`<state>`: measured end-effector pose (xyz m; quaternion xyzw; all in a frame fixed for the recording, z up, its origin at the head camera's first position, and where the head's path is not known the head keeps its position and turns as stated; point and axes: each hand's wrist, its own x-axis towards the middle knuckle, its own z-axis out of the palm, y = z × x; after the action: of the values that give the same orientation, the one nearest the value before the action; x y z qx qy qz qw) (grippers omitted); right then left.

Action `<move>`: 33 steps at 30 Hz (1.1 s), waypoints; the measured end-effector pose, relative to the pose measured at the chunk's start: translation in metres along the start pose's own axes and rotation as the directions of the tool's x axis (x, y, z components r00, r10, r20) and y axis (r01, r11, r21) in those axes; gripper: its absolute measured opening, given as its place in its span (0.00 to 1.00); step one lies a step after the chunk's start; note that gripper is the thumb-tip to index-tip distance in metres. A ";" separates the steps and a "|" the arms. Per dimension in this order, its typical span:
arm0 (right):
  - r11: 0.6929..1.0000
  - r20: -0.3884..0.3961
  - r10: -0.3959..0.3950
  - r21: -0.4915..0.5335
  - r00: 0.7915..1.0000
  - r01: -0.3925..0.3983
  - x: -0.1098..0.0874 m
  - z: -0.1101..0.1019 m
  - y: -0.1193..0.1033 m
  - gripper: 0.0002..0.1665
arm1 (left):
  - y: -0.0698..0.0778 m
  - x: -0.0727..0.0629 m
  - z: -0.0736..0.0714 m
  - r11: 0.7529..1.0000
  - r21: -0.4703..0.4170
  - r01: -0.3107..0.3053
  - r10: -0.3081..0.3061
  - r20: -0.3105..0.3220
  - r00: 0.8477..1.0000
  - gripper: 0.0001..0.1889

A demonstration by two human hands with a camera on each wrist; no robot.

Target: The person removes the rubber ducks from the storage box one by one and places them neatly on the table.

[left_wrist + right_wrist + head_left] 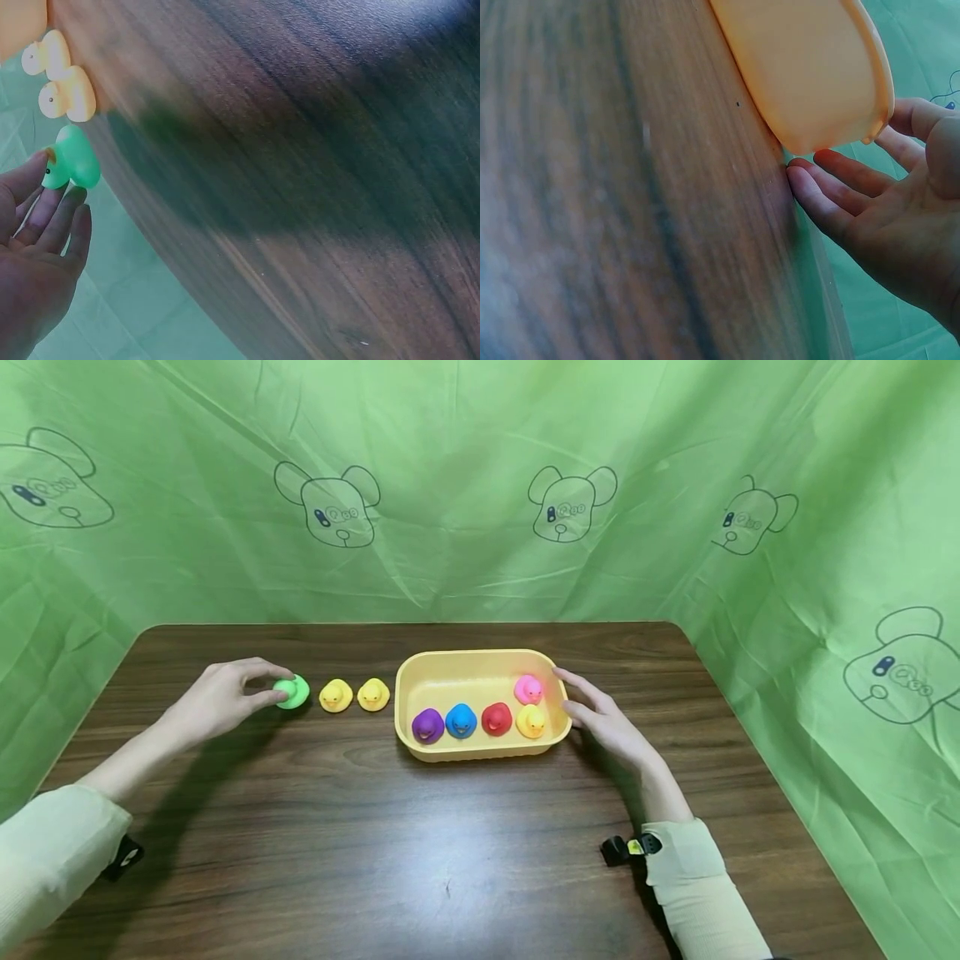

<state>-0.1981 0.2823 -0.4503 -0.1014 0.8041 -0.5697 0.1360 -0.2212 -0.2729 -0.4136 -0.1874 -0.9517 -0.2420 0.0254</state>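
My left hand (225, 695) pinches a green rubber duck (295, 692) between thumb and fingers, at the left of two yellow rubber ducks. In the left wrist view the green duck (77, 157) is tipped; whether it touches the table I cannot tell. The yellow ducks (336, 696) stand side by side, left of a pale yellow plastic basin (472, 752). Inside are a purple duck (428, 726), a blue duck (461, 721), a red duck (497, 719), a yellow duck (531, 722) and a pink duck (528, 689). Fingers fairly straight, my right hand (611, 720) touches the basin's right end.
A dark wood-grain table (450, 843) lies under everything. Green cloth (465, 568) with printed bear heads hangs behind it and along both sides. Black straps with small devices (617, 851) sit at both wrists.
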 end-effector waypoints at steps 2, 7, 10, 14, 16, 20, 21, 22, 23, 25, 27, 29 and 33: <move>1.000 -0.001 0.004 -0.001 1.000 -0.004 -0.001 0.000 -0.001 0.33 | -0.003 0.000 0.001 1.000 -0.004 0.011 -0.011 0.003 1.000 0.17; 1.000 -0.002 0.005 0.005 1.000 -0.005 -0.001 0.001 -0.001 0.33 | -0.006 0.001 0.005 1.000 -0.021 0.016 -0.016 0.010 1.000 0.17; 1.000 0.003 0.003 0.017 1.000 -0.003 0.000 0.000 0.001 0.33 | -0.007 0.001 0.006 1.000 -0.028 0.012 -0.012 0.013 1.000 0.17; 1.000 0.004 0.004 0.013 1.000 -0.004 0.001 0.000 0.002 0.33 | -0.009 0.000 0.008 0.999 -0.030 0.023 -0.022 0.019 1.000 0.18; 1.000 0.001 0.006 0.009 1.000 -0.006 0.000 0.000 0.001 0.33 | -0.010 0.000 0.009 0.999 -0.029 0.029 -0.028 0.022 0.999 0.18; 1.000 -0.003 0.010 0.009 1.000 -0.010 -0.001 0.001 0.000 0.33 | -0.012 0.000 0.012 0.999 -0.025 0.027 -0.026 0.021 0.999 0.18; 1.000 -0.002 0.009 0.007 1.000 -0.009 0.000 0.000 0.001 0.33 | -0.012 0.000 0.013 0.999 -0.027 0.025 -0.025 0.021 0.999 0.18; 1.000 -0.002 0.009 0.007 1.000 -0.009 0.000 0.000 0.001 0.33 | -0.013 0.001 0.014 0.999 -0.026 0.024 -0.023 0.021 0.999 0.18; 1.000 -0.002 0.009 0.005 1.000 -0.009 0.000 0.000 0.002 0.33 | -0.013 0.001 0.015 0.999 -0.028 0.026 -0.025 0.024 0.999 0.18; 1.000 -0.003 0.009 -0.002 1.000 -0.009 0.001 0.000 0.003 0.34 | -0.014 0.001 0.017 0.999 -0.029 0.029 -0.028 0.031 0.999 0.18; 1.000 -0.005 0.011 -0.006 1.000 -0.011 0.002 0.000 0.003 0.33 | -0.016 0.001 0.018 0.999 -0.025 0.026 -0.025 0.034 0.999 0.18; 1.000 -0.007 0.009 -0.013 1.000 -0.010 0.002 0.000 0.003 0.33 | -0.016 0.002 0.019 1.000 -0.021 0.020 -0.019 0.032 0.999 0.18; 1.000 -0.010 0.006 -0.023 1.000 -0.006 0.002 0.000 0.002 0.33 | -0.018 0.002 0.021 1.000 -0.015 -0.002 0.002 0.012 1.000 0.17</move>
<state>-0.2000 0.2825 -0.4524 -0.0978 0.8117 -0.5603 0.1327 -0.2284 -0.2766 -0.4401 -0.1898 -0.9498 -0.2482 0.0186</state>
